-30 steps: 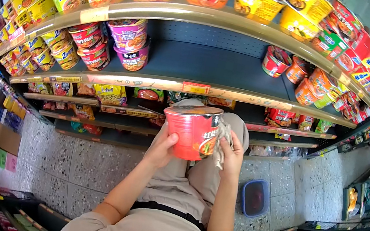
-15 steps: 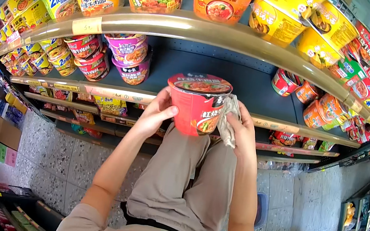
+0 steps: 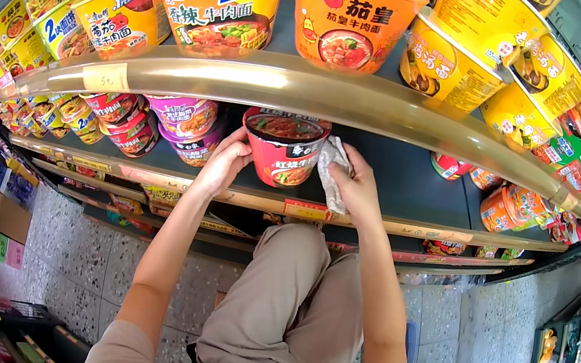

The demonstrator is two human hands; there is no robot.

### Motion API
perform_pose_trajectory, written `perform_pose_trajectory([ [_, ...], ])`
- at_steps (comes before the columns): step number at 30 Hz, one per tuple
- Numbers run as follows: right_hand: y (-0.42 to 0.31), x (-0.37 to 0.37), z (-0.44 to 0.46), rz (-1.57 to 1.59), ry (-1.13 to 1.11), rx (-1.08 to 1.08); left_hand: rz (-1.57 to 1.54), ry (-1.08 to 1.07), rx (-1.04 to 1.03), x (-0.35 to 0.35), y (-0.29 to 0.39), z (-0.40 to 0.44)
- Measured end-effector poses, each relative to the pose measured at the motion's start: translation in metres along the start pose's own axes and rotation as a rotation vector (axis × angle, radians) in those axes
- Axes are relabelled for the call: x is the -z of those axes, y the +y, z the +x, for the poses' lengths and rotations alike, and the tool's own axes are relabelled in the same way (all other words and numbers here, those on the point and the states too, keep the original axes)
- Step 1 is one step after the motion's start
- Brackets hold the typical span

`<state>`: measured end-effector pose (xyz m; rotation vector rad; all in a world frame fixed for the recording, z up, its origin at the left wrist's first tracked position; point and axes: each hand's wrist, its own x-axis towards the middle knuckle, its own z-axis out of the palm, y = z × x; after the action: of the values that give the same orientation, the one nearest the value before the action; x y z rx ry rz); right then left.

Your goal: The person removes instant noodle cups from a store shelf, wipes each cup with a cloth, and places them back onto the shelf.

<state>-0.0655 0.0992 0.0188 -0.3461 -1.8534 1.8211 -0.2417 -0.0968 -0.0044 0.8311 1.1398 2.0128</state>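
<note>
A red instant noodle cup [image 3: 286,151] with a dark-edged picture lid is upright at the middle shelf, just behind its front edge. Its top lies partly behind the upper shelf's lip. My left hand [image 3: 226,161] grips the cup's left side, with the fingertips partly hidden. My right hand [image 3: 354,186] is closed on a crumpled pale cloth [image 3: 330,177], which lies against or very close to the cup's right side. Whether the cup's base rests on the shelf I cannot tell. Left of it stand stacked purple noodle cups [image 3: 187,128].
Above my hands runs the upper shelf's curved golden lip [image 3: 306,91], with a large orange noodle tub [image 3: 349,25] and yellow tubs over it. More red cups [image 3: 129,134] stand at left, and orange cups [image 3: 507,208] at right. My knees are close to the lower shelves.
Both hands have carried the red noodle cup forward, from above my knees onto or over the middle shelf. The cloth moved along in my right hand. The view has come closer to the shelves.
</note>
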Motion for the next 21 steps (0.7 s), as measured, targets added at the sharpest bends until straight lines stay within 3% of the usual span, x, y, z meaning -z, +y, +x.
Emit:
perform_pose_trajectory([
  [10, 0.039, -0.006, 0.022, -0.315, 0.007, 0.101, 0.066, 0.129, 0.060, 0.022, -0.007, 0.012],
  [21, 0.019, -0.002, 0.009, -0.486, -0.078, 0.185, -0.017, 0.160, 0.088, 0.023, -0.007, 0.019],
])
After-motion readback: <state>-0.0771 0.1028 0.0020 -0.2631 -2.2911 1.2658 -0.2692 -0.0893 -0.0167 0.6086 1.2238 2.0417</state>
